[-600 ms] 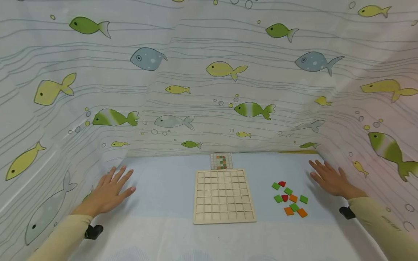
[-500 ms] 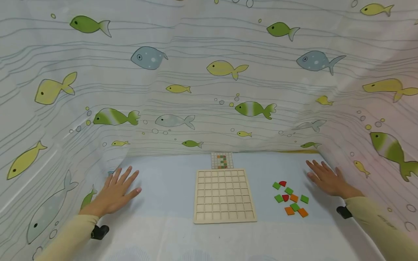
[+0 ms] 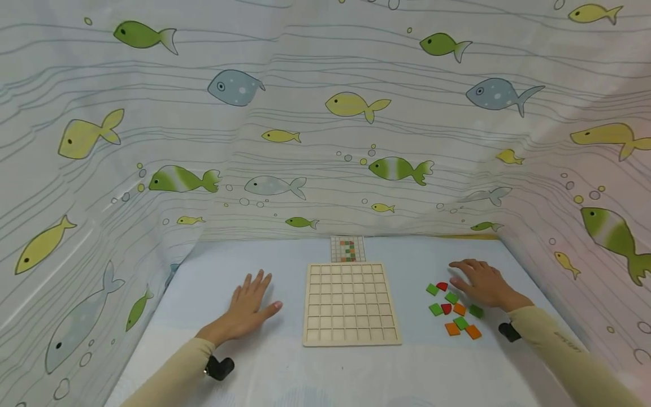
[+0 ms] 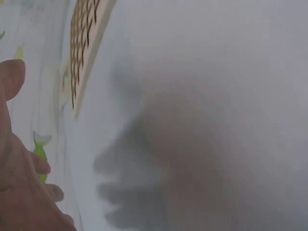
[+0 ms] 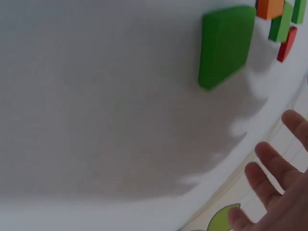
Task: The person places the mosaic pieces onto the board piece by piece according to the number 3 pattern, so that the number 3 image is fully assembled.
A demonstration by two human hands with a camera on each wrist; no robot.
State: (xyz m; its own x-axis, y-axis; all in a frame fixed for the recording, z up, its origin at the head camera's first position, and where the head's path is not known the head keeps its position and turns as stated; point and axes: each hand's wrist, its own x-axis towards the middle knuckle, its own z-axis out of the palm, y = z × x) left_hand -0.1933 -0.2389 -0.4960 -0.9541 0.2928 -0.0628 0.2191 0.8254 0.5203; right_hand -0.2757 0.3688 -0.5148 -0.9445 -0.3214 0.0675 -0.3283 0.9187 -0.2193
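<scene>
A square wooden grid board point(image 3: 351, 304) lies in the middle of the table. My left hand point(image 3: 245, 310) hovers to its left, fingers spread and holding nothing; its shadow falls on the table in the left wrist view. On the other side, my right hand point(image 3: 485, 284) hangs over the far right edge of a loose group of flat tiles, fingers extended and nothing in them. The group has green squares point(image 3: 435, 309), orange squares point(image 3: 473, 332) and red quarter-round pieces point(image 3: 442, 286). In the right wrist view a green square tile point(image 5: 227, 45) lies closest to the hand.
Behind the board lies a small pattern card point(image 3: 348, 249) with a grid and coloured cells. A fish-printed curtain point(image 3: 305, 164) rises at the back and along both sides of the table point(image 3: 285, 373).
My left hand has moved right, toward the board. The right hand has come left, closer over the tiles. Board and tiles stay where they were.
</scene>
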